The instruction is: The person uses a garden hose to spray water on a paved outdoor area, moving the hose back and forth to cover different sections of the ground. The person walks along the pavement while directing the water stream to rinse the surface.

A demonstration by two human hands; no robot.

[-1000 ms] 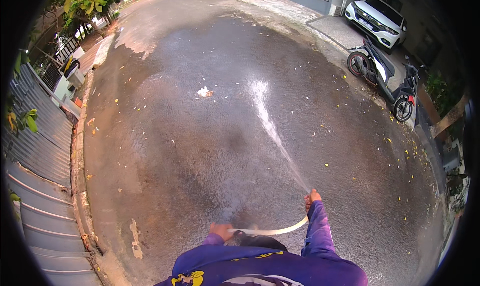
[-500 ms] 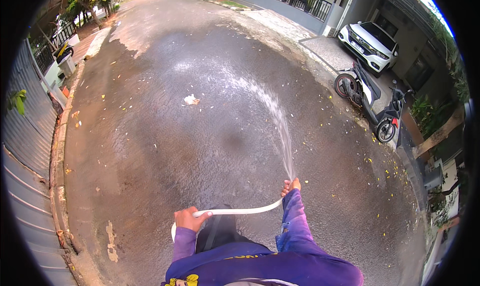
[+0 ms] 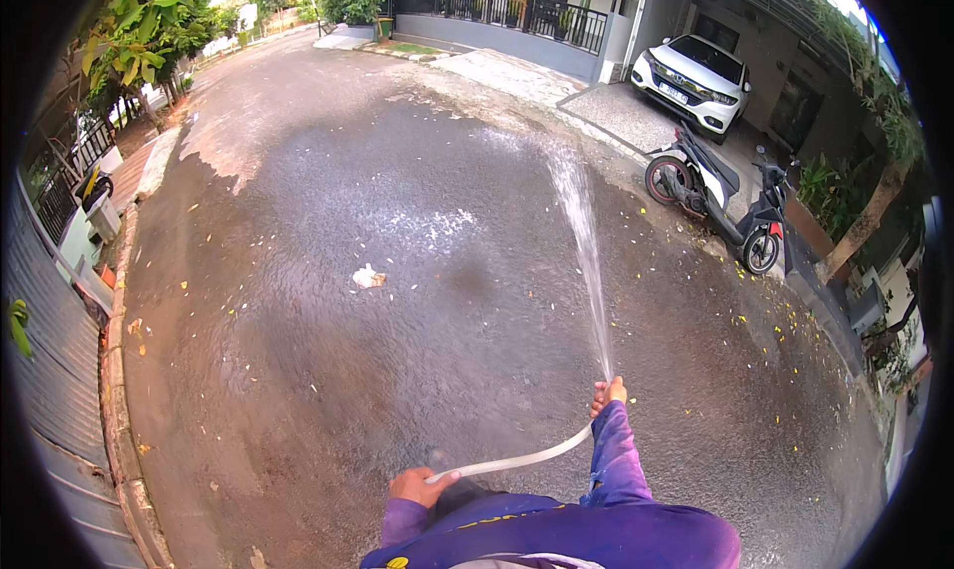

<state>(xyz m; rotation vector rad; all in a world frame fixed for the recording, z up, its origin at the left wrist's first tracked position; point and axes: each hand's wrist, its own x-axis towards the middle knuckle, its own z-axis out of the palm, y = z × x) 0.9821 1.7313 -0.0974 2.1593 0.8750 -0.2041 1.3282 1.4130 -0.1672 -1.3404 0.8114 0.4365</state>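
A white hose (image 3: 522,461) runs in a shallow curve from my left hand to my right. My left hand (image 3: 422,488) is closed round it low in the picture, close to my body. Farther right and ahead, my right hand (image 3: 608,395) grips the hose's end, which its fingers mostly hide. Out of that end a spray of water (image 3: 588,256) shoots forward and lands on the wet asphalt road (image 3: 397,380), toward the driveway on the far right. A crumpled whitish scrap (image 3: 369,276) lies on the road ahead of my left hand.
A scooter (image 3: 715,191) stands at the right roadside, with a white car (image 3: 693,84) parked behind it under a carport. Corrugated metal sheeting (image 3: 55,321) and a kerb (image 3: 119,420) line the left. Yellow leaves are scattered along the right edge.
The spray has swung right, from the middle of the road toward the driveway side. Both my hands sit farther right and lower in the picture, still holding the hose.
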